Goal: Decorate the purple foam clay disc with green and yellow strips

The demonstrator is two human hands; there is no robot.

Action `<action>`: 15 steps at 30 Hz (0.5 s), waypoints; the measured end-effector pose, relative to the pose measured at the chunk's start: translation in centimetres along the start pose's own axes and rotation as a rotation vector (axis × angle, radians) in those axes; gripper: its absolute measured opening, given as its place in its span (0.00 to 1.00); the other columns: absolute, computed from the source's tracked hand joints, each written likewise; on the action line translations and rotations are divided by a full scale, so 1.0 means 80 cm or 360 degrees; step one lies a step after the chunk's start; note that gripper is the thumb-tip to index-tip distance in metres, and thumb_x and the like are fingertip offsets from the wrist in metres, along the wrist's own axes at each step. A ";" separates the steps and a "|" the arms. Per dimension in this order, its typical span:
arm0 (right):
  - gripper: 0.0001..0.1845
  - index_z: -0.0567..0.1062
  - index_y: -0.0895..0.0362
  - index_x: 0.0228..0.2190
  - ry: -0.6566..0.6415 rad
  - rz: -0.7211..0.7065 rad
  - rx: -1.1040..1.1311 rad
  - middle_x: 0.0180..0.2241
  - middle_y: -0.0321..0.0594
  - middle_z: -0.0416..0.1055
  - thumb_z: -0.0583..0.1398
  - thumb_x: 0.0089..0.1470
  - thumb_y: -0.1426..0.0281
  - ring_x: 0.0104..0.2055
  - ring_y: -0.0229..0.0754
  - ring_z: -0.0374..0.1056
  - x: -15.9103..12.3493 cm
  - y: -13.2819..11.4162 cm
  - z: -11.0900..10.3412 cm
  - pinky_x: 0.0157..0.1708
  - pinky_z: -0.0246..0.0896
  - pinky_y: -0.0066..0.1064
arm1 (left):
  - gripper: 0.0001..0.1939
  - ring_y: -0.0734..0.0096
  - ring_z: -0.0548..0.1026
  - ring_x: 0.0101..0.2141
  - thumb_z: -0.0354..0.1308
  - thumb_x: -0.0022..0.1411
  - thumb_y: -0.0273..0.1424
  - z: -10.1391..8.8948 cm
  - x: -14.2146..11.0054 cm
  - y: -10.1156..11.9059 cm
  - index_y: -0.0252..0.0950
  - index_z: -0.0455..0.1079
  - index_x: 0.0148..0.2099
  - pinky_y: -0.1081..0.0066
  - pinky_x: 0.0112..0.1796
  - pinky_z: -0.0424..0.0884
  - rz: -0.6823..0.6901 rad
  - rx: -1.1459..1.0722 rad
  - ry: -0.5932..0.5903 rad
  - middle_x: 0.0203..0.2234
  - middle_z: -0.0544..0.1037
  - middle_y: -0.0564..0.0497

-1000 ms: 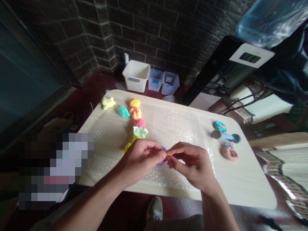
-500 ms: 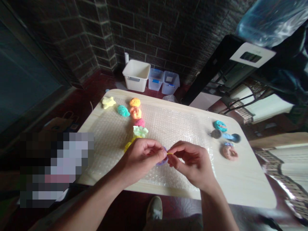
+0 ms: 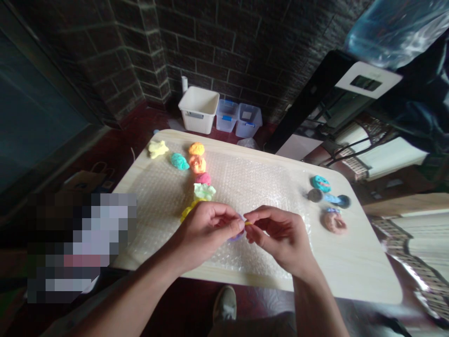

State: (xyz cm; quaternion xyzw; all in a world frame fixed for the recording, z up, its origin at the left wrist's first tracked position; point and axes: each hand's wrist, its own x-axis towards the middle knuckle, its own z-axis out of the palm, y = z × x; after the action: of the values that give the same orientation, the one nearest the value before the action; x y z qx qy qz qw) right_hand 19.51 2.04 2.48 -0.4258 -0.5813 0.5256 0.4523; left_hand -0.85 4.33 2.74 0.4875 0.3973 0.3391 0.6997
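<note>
The hands meet over the near part of the counter (image 3: 365, 262), above a sheet of bubble wrap (image 3: 245, 182). The right hand (image 3: 280, 238) is closed to a narrow pinch, with a small yellow piece (image 3: 248, 223) between thumb and forefinger. The left hand (image 3: 210, 229) has its thumb drawn in against its curled fingers, its fingertips touching or just beside the left end of that piece; whether they grip it too is hidden. A purple piece (image 3: 237, 235) shows just below the left fingertips, mostly covered, and I cannot tell whether it is held or lies on the wrap.

A bright yellow shape (image 3: 187, 210) is partly hidden behind the left hand. Beyond that hand, a row leads away: a pale green piece (image 3: 204, 192), a pink lump (image 3: 203, 179), an orange lump (image 3: 198, 164) and a yellow-orange lump (image 3: 197, 149). Farther out to the left of the row are a teal lump (image 3: 179, 161) and a pale yellow star (image 3: 158, 149).

To the right of the right hand, well apart from it, are a teal disc (image 3: 321, 183), a blue dumbbell shape (image 3: 330, 199) with grey ends, and a pinkish ring (image 3: 336, 222) with a blue bow.
</note>
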 end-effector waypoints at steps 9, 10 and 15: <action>0.07 0.86 0.56 0.38 0.0005 0.0115 0.0138 0.31 0.41 0.84 0.73 0.56 0.73 0.26 0.36 0.77 -0.003 0.002 -0.001 0.28 0.75 0.25 | 0.11 0.69 0.76 0.31 0.67 0.61 0.35 -0.001 0.002 0.002 0.31 0.79 0.34 0.71 0.34 0.69 -0.0025 -0.0016 0.0003 0.27 0.80 0.49; 0.06 0.86 0.56 0.38 0.0008 0.0127 0.0142 0.30 0.41 0.83 0.73 0.57 0.72 0.26 0.36 0.77 -0.003 0.002 -0.001 0.28 0.75 0.25 | 0.11 0.69 0.76 0.31 0.67 0.62 0.35 -0.001 0.002 0.002 0.31 0.79 0.34 0.71 0.34 0.69 -0.0024 -0.0008 0.0004 0.27 0.80 0.49; 0.05 0.85 0.58 0.35 0.0010 0.0167 0.0105 0.25 0.41 0.82 0.72 0.59 0.69 0.24 0.35 0.76 -0.001 -0.002 0.001 0.27 0.73 0.24 | 0.12 0.65 0.78 0.33 0.67 0.61 0.37 -0.001 0.001 -0.003 0.31 0.79 0.35 0.68 0.36 0.71 0.0000 0.0043 0.0004 0.29 0.82 0.46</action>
State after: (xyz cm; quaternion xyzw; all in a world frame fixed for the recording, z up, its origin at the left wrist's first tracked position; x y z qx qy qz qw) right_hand 19.44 1.94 2.63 -0.4421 -0.5390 0.5661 0.4399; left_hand -0.84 4.39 2.48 0.4965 0.4029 0.3342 0.6924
